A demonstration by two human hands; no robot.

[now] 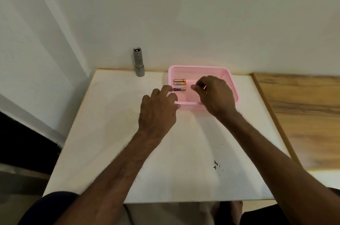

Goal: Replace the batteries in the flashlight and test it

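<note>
Both forearms reach up the white table [110, 132]. The left hand [158, 107] rests spread fingers on the nine o'clock rim of the pink basket [228, 77]. The right hand [213, 94] hovers inside, thumb and forefinger drawn together; whether they pinch anything, I cannot tell. Three batteries [179, 83] lie at nine o'clock from those fingertips, long axes running three-to-nine. The flashlight [138, 63] stands upright at eleven o'clock.

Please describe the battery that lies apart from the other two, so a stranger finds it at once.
On the white table stands a pink basket. Three batteries lie in its left part. The lone battery is nearest the person, apart from the side-by-side pair, and only it is dark.
</note>
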